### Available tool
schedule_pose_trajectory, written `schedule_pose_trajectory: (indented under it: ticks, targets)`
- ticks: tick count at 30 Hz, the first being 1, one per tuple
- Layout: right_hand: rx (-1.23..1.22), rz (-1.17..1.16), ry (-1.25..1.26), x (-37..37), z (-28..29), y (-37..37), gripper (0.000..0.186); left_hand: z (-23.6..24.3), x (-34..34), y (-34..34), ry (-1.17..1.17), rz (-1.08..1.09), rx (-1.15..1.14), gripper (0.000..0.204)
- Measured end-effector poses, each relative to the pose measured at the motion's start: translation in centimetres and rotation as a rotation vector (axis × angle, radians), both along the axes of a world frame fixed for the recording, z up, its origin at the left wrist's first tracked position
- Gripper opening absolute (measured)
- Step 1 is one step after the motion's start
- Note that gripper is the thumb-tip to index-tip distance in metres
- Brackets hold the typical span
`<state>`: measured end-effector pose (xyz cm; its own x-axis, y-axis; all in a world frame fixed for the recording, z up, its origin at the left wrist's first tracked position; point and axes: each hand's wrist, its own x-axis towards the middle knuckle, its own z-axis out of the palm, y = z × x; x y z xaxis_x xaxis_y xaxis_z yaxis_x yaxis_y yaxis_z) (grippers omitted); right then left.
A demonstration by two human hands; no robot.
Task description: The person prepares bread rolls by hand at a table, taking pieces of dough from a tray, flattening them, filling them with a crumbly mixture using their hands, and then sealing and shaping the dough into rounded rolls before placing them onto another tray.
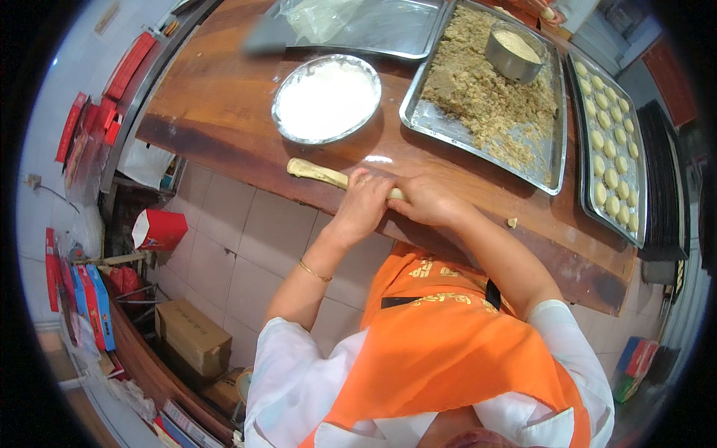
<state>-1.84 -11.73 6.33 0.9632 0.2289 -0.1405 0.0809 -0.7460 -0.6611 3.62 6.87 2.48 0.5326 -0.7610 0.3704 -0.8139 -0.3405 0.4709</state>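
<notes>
A pale yellow dough rope [320,172] lies at the near edge of the wooden table, its long end sticking out to the left. My left hand [364,203] is closed around it near the middle. My right hand [426,200] is closed at the right end, where a short stub of dough shows between the hands. Their fingertips partly hide the dough. Just beyond, a round metal bowl [282,125] holds white flour [328,98]. A small dough scrap [512,222] sits on the table to the right of my right hand.
A metal tray [439,123] holds crumbly brown filling and a round tin [515,72] of pale grains. Rows of small dough pieces fill a tray [636,237] at the right. Another tray [407,52] with a plastic bag lies at the back. A co-worker's hand [554,16] shows far right.
</notes>
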Motion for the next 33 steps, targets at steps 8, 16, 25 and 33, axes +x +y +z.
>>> schedule_pose_trajectory:
  ticks: [8, 16, 25, 33]
  targets:
    - [-0.215, -0.019, 0.016, -0.6, -0.2, -0.1, 0.031, -1.3, -0.9, -1.9, -0.3, 0.059, 0.199, 0.009]
    - [0.908, -0.238, 0.446, -3.1, -0.7, -4.2, 0.031, -0.8, -2.1, -2.8, -0.189, 0.125, 0.245, 0.029]
    - [0.571, -0.24, 0.333, -6.8, -2.0, -8.9, 0.03, 2.5, -5.7, -8.6, 0.559, -0.088, -0.288, 0.035]
    - [-0.317, -0.431, -0.218, -13.0, 2.2, -10.4, 0.018, 0.3, -5.9, -10.8, 0.63, 0.029, -0.103, 0.017]
